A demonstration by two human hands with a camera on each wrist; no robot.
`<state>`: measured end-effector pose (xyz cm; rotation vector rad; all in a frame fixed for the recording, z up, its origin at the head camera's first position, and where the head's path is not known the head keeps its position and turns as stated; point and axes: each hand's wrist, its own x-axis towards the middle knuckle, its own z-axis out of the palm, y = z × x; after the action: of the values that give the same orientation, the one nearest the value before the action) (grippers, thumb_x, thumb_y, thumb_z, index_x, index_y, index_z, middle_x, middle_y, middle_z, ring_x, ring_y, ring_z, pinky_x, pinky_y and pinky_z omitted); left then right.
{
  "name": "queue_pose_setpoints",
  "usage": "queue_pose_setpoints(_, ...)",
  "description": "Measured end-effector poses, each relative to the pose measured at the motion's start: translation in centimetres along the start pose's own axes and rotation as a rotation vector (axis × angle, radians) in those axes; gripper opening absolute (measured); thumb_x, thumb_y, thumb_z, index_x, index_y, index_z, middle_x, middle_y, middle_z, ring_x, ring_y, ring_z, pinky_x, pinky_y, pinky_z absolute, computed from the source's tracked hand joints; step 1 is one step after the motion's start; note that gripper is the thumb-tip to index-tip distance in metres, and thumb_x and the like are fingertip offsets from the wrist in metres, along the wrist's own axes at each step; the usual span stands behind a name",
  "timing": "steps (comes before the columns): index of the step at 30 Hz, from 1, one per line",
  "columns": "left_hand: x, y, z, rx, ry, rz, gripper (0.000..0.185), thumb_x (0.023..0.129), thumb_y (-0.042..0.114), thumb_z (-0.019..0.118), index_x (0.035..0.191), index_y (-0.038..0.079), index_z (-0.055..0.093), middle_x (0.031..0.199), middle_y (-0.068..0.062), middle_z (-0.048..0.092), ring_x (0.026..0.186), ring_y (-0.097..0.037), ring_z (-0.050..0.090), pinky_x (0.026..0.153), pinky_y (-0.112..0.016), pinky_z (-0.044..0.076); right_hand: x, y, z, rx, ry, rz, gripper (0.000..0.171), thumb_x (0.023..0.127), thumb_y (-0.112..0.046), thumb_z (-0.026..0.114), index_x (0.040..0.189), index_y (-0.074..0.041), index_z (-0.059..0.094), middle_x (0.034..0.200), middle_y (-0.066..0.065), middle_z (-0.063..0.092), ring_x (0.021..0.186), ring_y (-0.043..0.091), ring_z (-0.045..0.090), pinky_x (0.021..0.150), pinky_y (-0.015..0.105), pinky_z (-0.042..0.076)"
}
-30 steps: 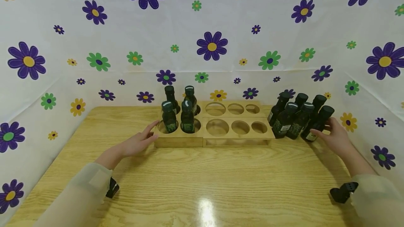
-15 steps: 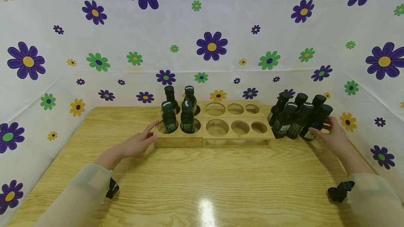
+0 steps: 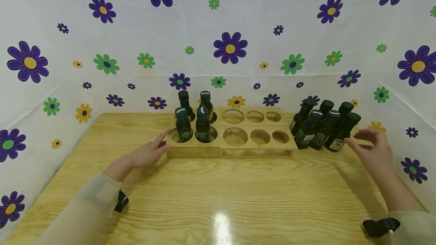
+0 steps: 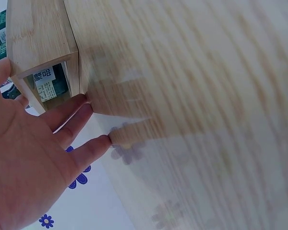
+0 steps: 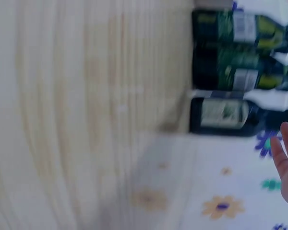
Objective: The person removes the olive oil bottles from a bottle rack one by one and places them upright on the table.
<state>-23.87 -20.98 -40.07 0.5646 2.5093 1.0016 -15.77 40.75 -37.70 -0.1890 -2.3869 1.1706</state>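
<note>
A pale wooden bottle rack with round holes stands on the table. Dark green bottles fill the holes at its left end, and those to the right hold nothing. My left hand touches that left end, thumb at the front edge; its fingers look extended in the left wrist view. To the rack's right, several more dark bottles stand bunched together. My right hand is apart from the rightmost bottle, thumb and fingers spread. The right wrist view shows this bottle upright with a pale label.
The wooden table runs in front of the rack. White cloth printed with flowers surrounds the table at the back and both sides. The bunched bottles stand close to the rack's right end.
My right hand has let go of the rightmost bottle and drawn back to the right. That bottle now stands by itself against the others. My left hand has stayed at the rack.
</note>
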Motion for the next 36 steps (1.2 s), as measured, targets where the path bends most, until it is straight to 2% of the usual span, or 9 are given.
queue_pose_setpoints(2, 0.0, 0.1, 0.0, 0.007, 0.003, -0.001, 0.068, 0.105, 0.048, 0.031, 0.157, 0.017, 0.0, 0.146, -0.039, 0.026, 0.132, -0.055, 0.029, 0.106, -0.065, 0.02, -0.4, -1.0, 0.6, 0.023, 0.006, -0.055, 0.029, 0.092, -0.012, 0.068, 0.112, -0.02, 0.049, 0.103, -0.015, 0.047, 0.093, -0.008, 0.048, 0.074, 0.001, 0.04)
queue_pose_setpoints(7, 0.0, 0.1, 0.0, 0.013, 0.005, -0.002, 0.068, 0.105, 0.048, 0.031, 0.157, 0.017, 0.0, 0.146, -0.039, 0.027, 0.132, -0.055, 0.03, 0.106, -0.065, 0.021, -1.1, -3.6, 3.1, 0.046, -0.004, -0.214, 0.033, 0.089, 0.002, 0.068, 0.116, 0.002, 0.049, 0.104, -0.012, 0.05, 0.093, -0.003, 0.053, 0.077, 0.004, 0.041)
queue_pose_setpoints(10, 0.0, 0.0, 0.1, 0.013, 0.003, -0.004, 0.068, 0.105, 0.048, 0.03, 0.157, 0.017, 0.0, 0.146, -0.039, 0.027, 0.132, -0.055, 0.031, 0.106, -0.065, 0.021, -1.5, -5.3, 4.7, 0.068, -0.055, -0.277, 0.037, 0.088, 0.003, 0.068, 0.119, 0.006, 0.047, 0.106, -0.009, 0.053, 0.094, -0.001, 0.054, 0.077, 0.005, 0.041)
queue_pose_setpoints(17, -0.1, 0.1, 0.1, -0.001, 0.001, -0.017, 0.068, 0.105, 0.049, 0.031, 0.157, 0.019, -0.001, 0.147, -0.038, 0.026, 0.133, -0.054, 0.029, 0.107, -0.064, 0.02, -1.6, -8.8, 9.2, 0.156, -0.214, -0.398, 0.041, 0.086, 0.007, 0.069, 0.122, 0.005, 0.049, 0.113, 0.011, 0.056, 0.098, 0.002, 0.054, 0.079, 0.011, 0.045)
queue_pose_setpoints(20, -0.1, 0.2, 0.0, 0.004, 0.003, -0.015, 0.068, 0.105, 0.048, 0.032, 0.157, 0.019, 0.0, 0.147, -0.038, 0.026, 0.133, -0.054, 0.029, 0.107, -0.065, 0.02, -1.6, -10.1, 11.3, 0.209, -0.297, -0.412, 0.041, 0.087, 0.006, 0.069, 0.123, 0.003, 0.05, 0.116, 0.017, 0.056, 0.101, 0.011, 0.056, 0.081, 0.017, 0.048)
queue_pose_setpoints(25, -0.2, 0.3, -0.1, 0.006, 0.003, -0.012, 0.068, 0.105, 0.047, 0.032, 0.157, 0.018, 0.0, 0.147, -0.038, 0.027, 0.132, -0.054, 0.03, 0.107, -0.065, 0.02, -1.5, -12.2, 15.2, 0.265, -0.432, -0.384, 0.043, 0.088, 0.001, 0.07, 0.125, 0.002, 0.048, 0.119, 0.023, 0.055, 0.106, 0.035, 0.055, 0.086, 0.044, 0.05)
queue_pose_setpoints(27, -0.1, 0.3, -0.1, 0.001, 0.002, -0.018, 0.068, 0.105, 0.048, 0.032, 0.157, 0.02, 0.0, 0.147, -0.037, 0.027, 0.133, -0.054, 0.03, 0.107, -0.065, 0.02, -1.4, -12.9, 16.7, 0.276, -0.469, -0.375, 0.045, 0.088, 0.0, 0.071, 0.126, 0.001, 0.047, 0.121, 0.024, 0.055, 0.109, 0.037, 0.055, 0.087, 0.052, 0.048)
queue_pose_setpoints(36, 0.1, 0.0, -0.1, 0.0, -0.003, -0.029, 0.069, 0.104, 0.05, 0.031, 0.157, 0.022, -0.001, 0.148, -0.037, 0.027, 0.132, -0.054, 0.031, 0.106, -0.065, 0.021, -0.9, -15.8, 22.0, 0.296, -0.569, -0.353, 0.054, 0.087, -0.008, 0.074, 0.132, -0.002, 0.046, 0.128, 0.02, 0.054, 0.116, 0.032, 0.053, 0.093, 0.05, 0.046)
